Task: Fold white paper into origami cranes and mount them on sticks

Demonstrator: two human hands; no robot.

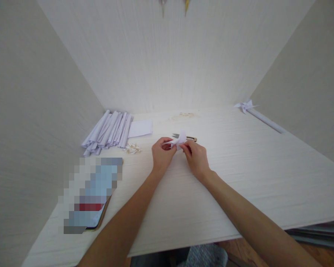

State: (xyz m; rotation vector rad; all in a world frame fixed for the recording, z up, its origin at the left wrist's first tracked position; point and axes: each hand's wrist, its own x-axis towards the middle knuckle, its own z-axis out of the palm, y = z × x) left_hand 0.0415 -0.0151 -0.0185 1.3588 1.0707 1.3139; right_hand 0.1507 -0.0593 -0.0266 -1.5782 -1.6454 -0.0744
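Note:
Both of my hands meet over the middle of the white table (239, 178). My left hand (161, 152) and my right hand (197, 157) each pinch a small folded piece of white paper (180, 139) held between them just above the tabletop. The fingers of both hands are closed on the paper. Right behind the paper a small pair of scissors (187, 137) lies on the table, partly hidden by it.
A row of rolled white paper tubes (108, 132) lies at the back left, a flat white sheet (140, 128) beside it and small paper scraps (132, 148) in front. A phone (91, 196) lies front left. A paper pinwheel on a stick (255, 111) leans at the right wall.

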